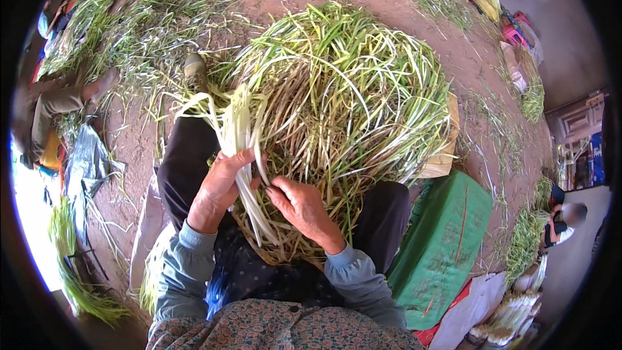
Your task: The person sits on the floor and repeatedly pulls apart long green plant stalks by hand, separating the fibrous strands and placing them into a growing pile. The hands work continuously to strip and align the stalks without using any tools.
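Note:
My left hand [221,187] is closed around a bunch of pale, long-stemmed leafy vegetables [241,131], whose white stalks point down over my lap. At the right side of that bunch, the thumb and fingers of my right hand [301,209] pinch the end of one pale stalk [261,167]. Beyond my hands and between my knees lies a large heap of similar green and pale stalks [335,102], with brownish stem ends towards its middle.
A green bag [442,248] bearing writing lies to my right, near a cardboard piece [440,155]. Loose leaves [160,29] litter the floor. Another person's leg [58,107] is at the left; a seated person [563,221] is far right. A grey plastic sheet [87,170] lies left.

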`<action>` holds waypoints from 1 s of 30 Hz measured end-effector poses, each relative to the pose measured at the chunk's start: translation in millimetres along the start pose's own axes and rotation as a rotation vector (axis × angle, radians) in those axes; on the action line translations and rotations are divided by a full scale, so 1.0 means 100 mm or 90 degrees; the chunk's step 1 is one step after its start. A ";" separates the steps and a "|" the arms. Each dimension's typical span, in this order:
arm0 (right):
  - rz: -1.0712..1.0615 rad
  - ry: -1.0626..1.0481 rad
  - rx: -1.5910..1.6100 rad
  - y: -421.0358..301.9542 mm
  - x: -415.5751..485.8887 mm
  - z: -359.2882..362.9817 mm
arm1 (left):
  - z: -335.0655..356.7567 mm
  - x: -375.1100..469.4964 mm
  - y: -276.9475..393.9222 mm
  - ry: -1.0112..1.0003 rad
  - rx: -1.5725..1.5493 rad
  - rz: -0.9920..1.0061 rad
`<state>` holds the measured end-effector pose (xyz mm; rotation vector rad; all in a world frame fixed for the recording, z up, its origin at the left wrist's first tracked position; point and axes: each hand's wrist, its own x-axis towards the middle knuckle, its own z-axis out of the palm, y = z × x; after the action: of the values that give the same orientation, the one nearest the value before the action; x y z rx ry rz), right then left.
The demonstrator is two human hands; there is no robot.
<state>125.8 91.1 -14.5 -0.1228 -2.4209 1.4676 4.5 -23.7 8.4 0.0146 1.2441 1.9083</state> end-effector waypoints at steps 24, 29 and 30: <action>0.210 -0.171 0.118 -0.02 -1.01 -0.13 | -0.42 0.32 0.70 -0.111 -0.190 0.061; 0.203 -0.276 -0.095 0.01 -1.28 -0.23 | -0.47 0.48 1.25 -0.240 -0.264 0.162; 0.181 -0.184 -0.075 -0.05 -1.19 -0.23 | -0.44 0.46 1.25 -0.236 -0.251 0.166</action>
<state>245.8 81.1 -25.4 -0.3117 -2.8207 1.5495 -123.3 -46.9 62.3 0.3220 0.6307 2.2223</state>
